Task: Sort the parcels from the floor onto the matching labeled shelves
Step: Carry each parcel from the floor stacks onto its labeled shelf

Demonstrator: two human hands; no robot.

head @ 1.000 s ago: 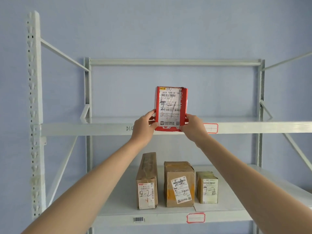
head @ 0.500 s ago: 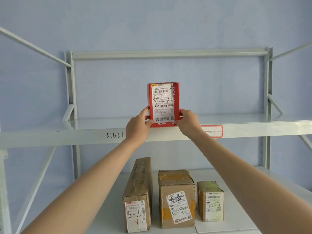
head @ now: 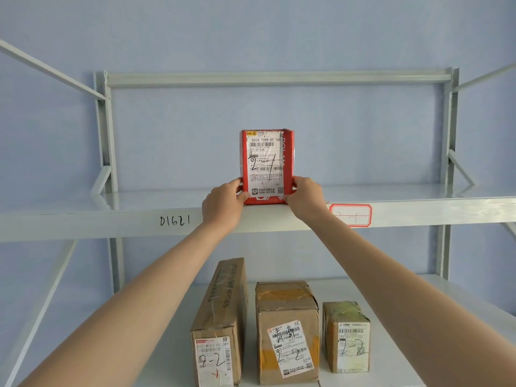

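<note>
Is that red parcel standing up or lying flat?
Standing upright: the red parcel rests on its short bottom edge on the upper shelf, label facing out.

Red parcel (head: 267,166) stands upright at the front edge of the upper shelf (head: 111,219), white label marked 2-1 facing out, just left of the shelf's red-bordered tag (head: 350,215). Below that shelf, three brown parcels (head: 282,325) marked 2-2 stand side by side.

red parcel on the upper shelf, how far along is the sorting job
Done: three brown boxes marked 2-2 stand on the lower shelf. In hand: both hands, left and right, hold the red parcel, marked 2-1, upright on the upper shelf beside its red-bordered tag. Left: letting go; the floor is out of view.
</note>
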